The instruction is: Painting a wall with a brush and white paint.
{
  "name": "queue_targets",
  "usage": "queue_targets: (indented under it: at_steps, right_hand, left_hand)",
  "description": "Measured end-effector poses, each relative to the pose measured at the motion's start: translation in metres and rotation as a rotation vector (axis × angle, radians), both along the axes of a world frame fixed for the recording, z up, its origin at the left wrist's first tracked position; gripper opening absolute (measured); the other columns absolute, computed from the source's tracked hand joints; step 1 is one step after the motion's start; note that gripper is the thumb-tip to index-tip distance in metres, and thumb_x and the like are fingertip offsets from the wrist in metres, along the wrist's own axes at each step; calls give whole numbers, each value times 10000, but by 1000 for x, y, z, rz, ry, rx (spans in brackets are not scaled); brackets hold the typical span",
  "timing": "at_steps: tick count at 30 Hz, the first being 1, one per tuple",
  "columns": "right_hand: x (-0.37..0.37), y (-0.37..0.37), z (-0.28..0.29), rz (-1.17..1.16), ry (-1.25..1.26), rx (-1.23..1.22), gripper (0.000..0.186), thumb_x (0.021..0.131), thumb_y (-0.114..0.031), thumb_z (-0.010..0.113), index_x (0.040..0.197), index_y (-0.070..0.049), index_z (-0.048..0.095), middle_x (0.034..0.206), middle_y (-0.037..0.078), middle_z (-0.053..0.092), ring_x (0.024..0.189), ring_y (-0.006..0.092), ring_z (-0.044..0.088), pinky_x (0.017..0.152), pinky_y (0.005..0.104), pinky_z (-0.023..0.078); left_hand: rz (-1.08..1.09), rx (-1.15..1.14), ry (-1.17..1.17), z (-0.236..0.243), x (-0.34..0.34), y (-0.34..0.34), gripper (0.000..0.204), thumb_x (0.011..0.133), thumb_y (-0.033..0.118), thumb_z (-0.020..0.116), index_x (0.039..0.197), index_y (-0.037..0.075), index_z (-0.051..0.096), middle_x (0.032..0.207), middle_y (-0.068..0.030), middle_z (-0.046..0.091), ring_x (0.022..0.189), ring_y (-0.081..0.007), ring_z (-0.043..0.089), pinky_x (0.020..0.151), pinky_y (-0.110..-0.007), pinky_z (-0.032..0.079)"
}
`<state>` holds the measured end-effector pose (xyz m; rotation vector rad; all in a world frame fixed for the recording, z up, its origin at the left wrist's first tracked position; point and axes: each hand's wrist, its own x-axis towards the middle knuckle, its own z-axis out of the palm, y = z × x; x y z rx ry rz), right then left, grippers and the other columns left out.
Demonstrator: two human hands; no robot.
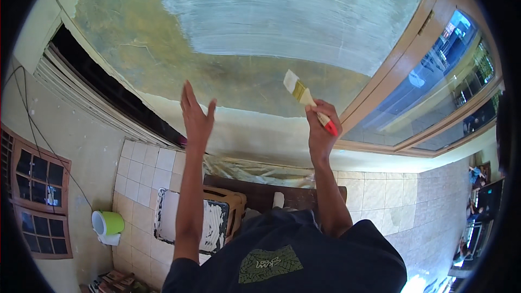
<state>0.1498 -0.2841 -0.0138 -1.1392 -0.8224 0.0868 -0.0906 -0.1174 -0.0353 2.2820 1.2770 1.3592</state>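
My right hand [323, 119] grips a paintbrush [305, 93] by its pale handle with a red tip; its white bristles point up and left, in front of the wall. My left hand [196, 114] is raised, fingers apart and holding nothing, over the lower wall. The wall [247, 78] shows white brush strokes across its upper part over an olive-stained surface. Below, beside my left forearm, a tray [217, 228] smeared with white paint rests on a tan plastic piece [234, 205].
A wooden-framed glass window or door [418, 92] runs along the right. A dark opening [106, 68] is at left, with hanging cables. A green bucket [111, 222] sits lower left on the tiled floor [142, 168]. A dark bench [339, 194] stands below me. Distant people [476, 176] appear far right.
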Motion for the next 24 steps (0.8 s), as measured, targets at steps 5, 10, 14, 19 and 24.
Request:
queue_targets:
  at_steps: [5,10,14,19,24]
  right_hand:
    - [19,4,9,33,-108,-16,145,835,24,724,959,-42,685,1065,100,657,978,150,613,792,266,526]
    - [-23,34,17,170,95,-2,127,856,22,702,971,-31,692,1065,90,667,933,131,626,763,259,528]
    - [-78,78,16,271,76,-35,128,859,20,702,978,-27,699,1073,91,670,915,134,631,756,255,529]
    - [-123,139,14,384,63,-39,146,856,17,709,996,-23,707,1090,98,675,918,135,636,776,254,529]
    - [-162,183,6,352,16,-52,141,857,7,715,995,-21,708,1096,99,678,921,132,637,788,252,527]
  left_hand:
    - [101,191,44,0,11,64,1164,780,534,741,1516,-56,58,1545,-339,91,1426,-502,144,1142,-566,197]
    - [50,264,82,-1,1,118,1399,625,702,757,1522,-37,-23,1577,-306,-24,1460,-490,-30,1111,-677,79]
    - [52,238,158,-8,-28,158,1516,528,765,758,1521,-13,-82,1582,-283,-107,1449,-479,-151,1106,-683,-15]
    - [47,243,154,-22,-54,192,1545,504,783,755,1519,-2,-106,1577,-276,-149,1429,-490,-207,1093,-690,-60]
    - [30,241,165,-28,-79,212,1542,505,789,750,1520,0,-101,1573,-275,-172,1418,-496,-231,1082,-703,-70]
